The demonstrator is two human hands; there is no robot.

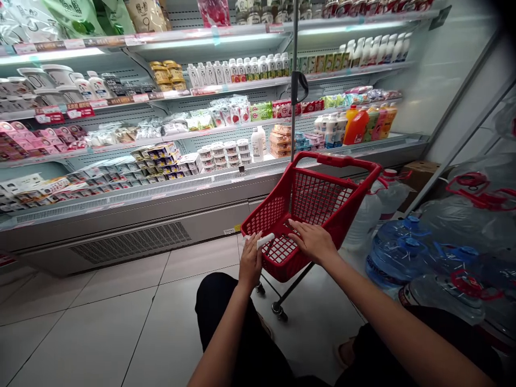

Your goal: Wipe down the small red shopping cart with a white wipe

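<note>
A red shopping cart (322, 199) with a lattice plastic basket stands in front of me on metal legs with casters. My left hand (250, 263) is at its near left rim, fingers closed around a slim white roll-like thing (266, 239). One end of that thing sticks out over the basket; its exact kind I cannot make out. Reaching over the basket's near right side, my right hand (314, 242) has its fingers stretched out and holds nothing. Whether its fingertips touch the basket is unclear.
A lit refrigerated display case (209, 188) spans the back, its shelves stocked with cartons, tubs and bottles. Large blue-tinted water bottles (397, 252) crowd the floor at the right. A brown cardboard box (421, 177) sits behind them. Pale floor tiles (108, 312) extend at the left.
</note>
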